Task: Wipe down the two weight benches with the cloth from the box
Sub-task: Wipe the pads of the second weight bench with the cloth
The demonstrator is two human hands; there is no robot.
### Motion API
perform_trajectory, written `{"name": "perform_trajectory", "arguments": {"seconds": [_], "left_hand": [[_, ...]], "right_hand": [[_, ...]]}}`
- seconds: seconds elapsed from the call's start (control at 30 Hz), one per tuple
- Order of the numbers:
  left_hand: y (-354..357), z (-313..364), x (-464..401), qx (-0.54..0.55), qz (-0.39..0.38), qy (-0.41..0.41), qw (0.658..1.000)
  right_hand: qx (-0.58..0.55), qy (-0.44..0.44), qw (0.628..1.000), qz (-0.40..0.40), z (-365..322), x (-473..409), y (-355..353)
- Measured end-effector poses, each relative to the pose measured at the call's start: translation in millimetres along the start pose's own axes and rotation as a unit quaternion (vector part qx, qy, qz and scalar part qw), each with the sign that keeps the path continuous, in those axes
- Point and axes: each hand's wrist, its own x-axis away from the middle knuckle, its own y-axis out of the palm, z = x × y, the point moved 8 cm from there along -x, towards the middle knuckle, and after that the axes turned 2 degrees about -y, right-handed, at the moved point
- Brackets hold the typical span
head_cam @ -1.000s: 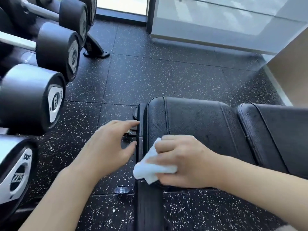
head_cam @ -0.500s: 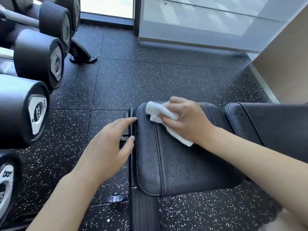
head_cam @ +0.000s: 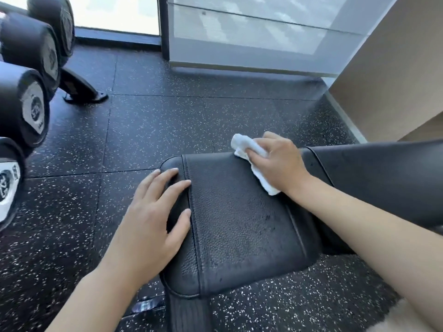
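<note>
The right hand (head_cam: 279,161) gripped the white cloth (head_cam: 249,154) at the seat pad's (head_cam: 239,224) far edge; the left hand (head_cam: 153,216), fingers relaxed, braced it. Wiping seemed midway; the second bench was unseen.

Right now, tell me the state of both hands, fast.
Left hand: open, fingers straight, resting flat on the bench seat pad.
Right hand: closed on the white cloth, pressing it to the pad's far edge.

right hand (head_cam: 279,161) slid the cloth (head_cam: 249,152) to the seat pad's (head_cam: 239,224) far right corner.
</note>
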Motion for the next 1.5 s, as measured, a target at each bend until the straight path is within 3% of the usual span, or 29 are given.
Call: {"name": "perform_trajectory", "arguments": {"seconds": [0.23, 0.3, 0.37, 0.5, 0.57, 0.7, 0.9, 0.97, 1.2, 1.5], "left_hand": [[-2, -4, -6, 0.02, 0.025, -0.015, 0.999], [-2, -4, -6, 0.027, 0.024, -0.013, 0.999], [-1, -2, -6, 0.021, 0.025, -0.009, 0.999], [0, -2, -7, 0.027, 0.029, -0.017, 0.999], [0, -1, -7, 0.033, 0.032, -0.015, 0.999], [1, -2, -8, 0.037, 0.037, -0.012, 0.999], [0, -5, -10, 0.044, 0.044, -0.025, 0.998], [-3, -9, -9, 0.044, 0.043, -0.026, 0.998], [-9, -13, 0, 0.025, 0.013, -0.026, 0.999], [-17, -17, -2, 0.031, 0.004, -0.031, 0.999]], "right_hand": [[-0.035, -0.192, 0.979, -0.054, -112, 72, 30], [-0.025, -0.231, 0.97, -0.071, -115, 81, 32], [0.018, -0.199, 0.979, -0.049, -84, 58, 23], [0.083, 0.028, 0.996, -0.003, 32, -5, -12], [0.103, 0.058, 0.993, 0.002, 48, -6, -12], [0.091, -0.009, 0.996, 0.012, 7, 8, -4], [-0.023, -0.189, 0.979, -0.075, -110, 67, 26], [-0.001, -0.246, 0.966, -0.084, -122, 75, 32], [0.064, -0.031, 0.996, -0.046, -39, -18, 32], [0.001, -0.2, 0.979, -0.035, -123, 8, 57]]}}
